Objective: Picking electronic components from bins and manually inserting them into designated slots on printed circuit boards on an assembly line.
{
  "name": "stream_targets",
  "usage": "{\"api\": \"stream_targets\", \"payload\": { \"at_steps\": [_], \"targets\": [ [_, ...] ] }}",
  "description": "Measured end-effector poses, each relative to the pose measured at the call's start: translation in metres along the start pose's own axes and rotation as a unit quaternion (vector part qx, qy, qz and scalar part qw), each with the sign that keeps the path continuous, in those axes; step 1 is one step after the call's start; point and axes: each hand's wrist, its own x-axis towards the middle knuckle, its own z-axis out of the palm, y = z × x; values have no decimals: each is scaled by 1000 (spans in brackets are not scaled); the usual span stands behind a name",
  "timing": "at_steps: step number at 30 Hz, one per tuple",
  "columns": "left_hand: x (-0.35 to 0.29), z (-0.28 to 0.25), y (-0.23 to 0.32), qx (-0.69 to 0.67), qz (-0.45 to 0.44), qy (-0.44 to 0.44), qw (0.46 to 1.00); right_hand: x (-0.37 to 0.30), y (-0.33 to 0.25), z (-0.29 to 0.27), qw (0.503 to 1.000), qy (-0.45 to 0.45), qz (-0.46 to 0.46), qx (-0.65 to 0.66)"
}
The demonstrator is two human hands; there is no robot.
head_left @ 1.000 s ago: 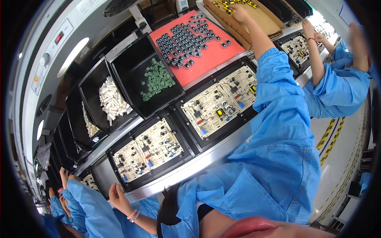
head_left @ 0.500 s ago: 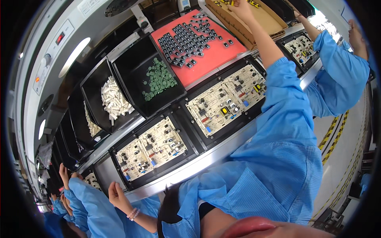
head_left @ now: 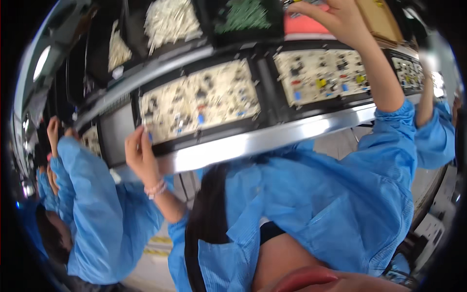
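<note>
My left hand [head_left: 141,155], a beaded bracelet at its wrist, is at the lower left corner of the near circuit board [head_left: 194,100]. Its fingers are curled with thumb and forefinger close together; anything between them is hidden. That cream board carries black, blue and red parts and lies in a black tray. My right hand [head_left: 343,22] reaches up over a second circuit board [head_left: 323,78] with yellow parts. The upper edge of the picture cuts off its fingers; a small yellow and dark patch shows by the thumb tip, too blurred to name.
Black bins hold white parts [head_left: 172,22] and green discs [head_left: 245,17]. A red mat [head_left: 306,27] and a cardboard box [head_left: 382,19] lie behind my right arm. A metal rail [head_left: 228,146] runs along the front. A co-worker's blue sleeve [head_left: 92,194] is at left, another [head_left: 435,146] at right.
The view has swung, so boards and bins sit higher and blur. My right hand has left the cardboard box and come back toward the red mat. My left hand stays by the near board's corner.
</note>
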Motion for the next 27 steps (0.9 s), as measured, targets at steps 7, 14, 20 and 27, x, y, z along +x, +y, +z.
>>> {"api": "stream_targets", "payload": {
  "at_steps": [7,14,20,27],
  "targets": [
    [-7,14,5,-39,-25,45,998,2,-31,119,992,-77,-21,94],
    [-11,3,8,-60,-14,42,997,-45,-55,151,988,-129,60,62],
    [-10,0,5,-80,6,39,996,-59,-77,155,991,-90,85,-46],
    [-12,-1,1,-61,29,45,997,-59,-76,161,987,-115,80,-82]
  ]
}}
